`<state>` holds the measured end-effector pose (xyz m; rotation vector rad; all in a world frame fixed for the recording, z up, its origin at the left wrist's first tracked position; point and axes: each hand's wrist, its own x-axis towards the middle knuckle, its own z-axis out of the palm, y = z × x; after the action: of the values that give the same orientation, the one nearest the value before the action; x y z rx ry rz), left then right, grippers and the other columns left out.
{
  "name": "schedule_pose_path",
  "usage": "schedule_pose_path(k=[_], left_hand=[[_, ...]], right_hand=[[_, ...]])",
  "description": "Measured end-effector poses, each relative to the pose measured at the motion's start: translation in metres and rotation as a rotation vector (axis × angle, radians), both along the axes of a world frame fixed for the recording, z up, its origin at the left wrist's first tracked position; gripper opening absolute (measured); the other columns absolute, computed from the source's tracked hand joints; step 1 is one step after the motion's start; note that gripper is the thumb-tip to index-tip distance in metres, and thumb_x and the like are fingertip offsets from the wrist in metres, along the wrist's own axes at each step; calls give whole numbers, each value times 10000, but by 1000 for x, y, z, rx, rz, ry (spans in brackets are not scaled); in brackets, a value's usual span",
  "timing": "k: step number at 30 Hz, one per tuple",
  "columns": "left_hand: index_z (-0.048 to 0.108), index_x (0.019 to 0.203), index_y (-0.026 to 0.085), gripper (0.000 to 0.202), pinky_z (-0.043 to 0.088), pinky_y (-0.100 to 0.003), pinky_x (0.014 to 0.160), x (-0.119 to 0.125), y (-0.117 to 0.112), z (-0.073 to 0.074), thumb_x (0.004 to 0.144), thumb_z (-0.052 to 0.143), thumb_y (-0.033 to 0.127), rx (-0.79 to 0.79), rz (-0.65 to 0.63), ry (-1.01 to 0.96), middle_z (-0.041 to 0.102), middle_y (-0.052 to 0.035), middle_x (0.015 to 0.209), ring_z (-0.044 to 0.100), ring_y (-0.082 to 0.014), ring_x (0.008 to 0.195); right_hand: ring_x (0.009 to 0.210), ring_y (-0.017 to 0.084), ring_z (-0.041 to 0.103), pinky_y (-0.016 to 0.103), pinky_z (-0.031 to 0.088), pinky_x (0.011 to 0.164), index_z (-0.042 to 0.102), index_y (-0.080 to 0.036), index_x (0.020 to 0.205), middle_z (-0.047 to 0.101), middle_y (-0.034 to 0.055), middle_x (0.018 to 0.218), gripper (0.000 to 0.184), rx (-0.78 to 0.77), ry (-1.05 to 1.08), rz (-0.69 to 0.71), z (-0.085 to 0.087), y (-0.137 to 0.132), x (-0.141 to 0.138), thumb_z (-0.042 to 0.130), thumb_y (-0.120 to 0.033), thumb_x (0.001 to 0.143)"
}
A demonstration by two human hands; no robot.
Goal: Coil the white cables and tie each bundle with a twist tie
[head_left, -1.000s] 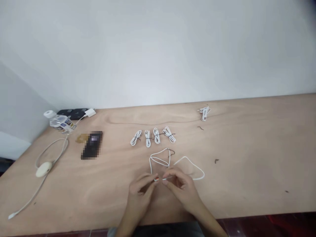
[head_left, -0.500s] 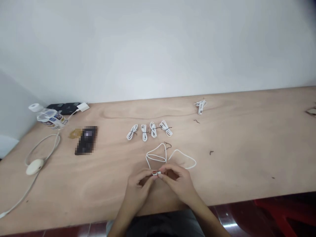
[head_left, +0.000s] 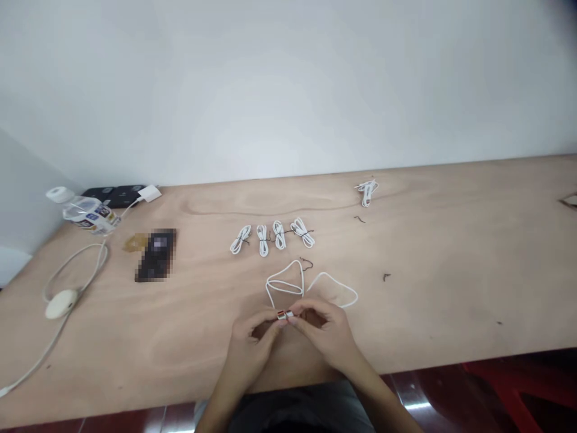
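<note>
My left hand (head_left: 252,340) and my right hand (head_left: 325,334) meet at the middle of the wooden table (head_left: 433,313). Between their fingertips are two small cable ends (head_left: 285,314), one with a red mark, the other white and silver. Each hand pinches one end. A loose white cable (head_left: 285,285) rises from them in loops on the table. Several tied white cable bundles (head_left: 271,236) lie in a row beyond my hands, with a dark thin tie (head_left: 306,263) near the loops.
Another white bundle (head_left: 367,193) lies further back. At the left are a pixelated dark phone (head_left: 156,255), a water bottle (head_left: 85,213), a white charger (head_left: 149,193), and a white oval device (head_left: 61,304) on its cord. A wall runs along the far edge.
My hands have drawn closer, bringing the two cable ends together. The whole scene has shifted up and left in view as my head moved. Little differs over the last half second.
</note>
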<state>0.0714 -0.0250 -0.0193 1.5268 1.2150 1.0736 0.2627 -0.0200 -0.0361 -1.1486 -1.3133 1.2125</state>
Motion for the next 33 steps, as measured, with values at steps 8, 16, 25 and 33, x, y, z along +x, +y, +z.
schedule_pose_path(k=[8,16,25,33], left_hand=[[846,1072,272,165,622,-310,867,-1,-2,2,972,718,244,105,-8,22,814,-59,1046,764,-214,956],[690,1185,214,245,583,-314,903,-15,-8,2,1069,553,380,-42,199,62,754,-73,1083,729,-212,995],[641,1208,248,222,506,-372,1003,-32,-1,13,1090,493,364,41,180,233,703,-66,1201,661,-249,1140],[684,1162,272,193,495,-451,1016,-40,1,16,1071,514,281,249,122,489,627,-85,1200,577,-281,1171]], right_hand=[[930,198,677,322,532,850,751,-255,992,732,45,1012,26,124,43,88,13,-1,2,733,-258,974],[791,196,655,298,528,709,720,-238,1141,704,46,852,199,-20,232,-266,22,-28,21,643,-377,1021],[1212,381,629,555,480,1069,672,-196,1276,706,167,1262,455,-3,-729,-364,8,-17,72,649,-531,968],[957,317,666,452,515,874,635,-237,1003,707,111,983,205,66,-908,-224,-4,-16,83,445,-308,1032]])
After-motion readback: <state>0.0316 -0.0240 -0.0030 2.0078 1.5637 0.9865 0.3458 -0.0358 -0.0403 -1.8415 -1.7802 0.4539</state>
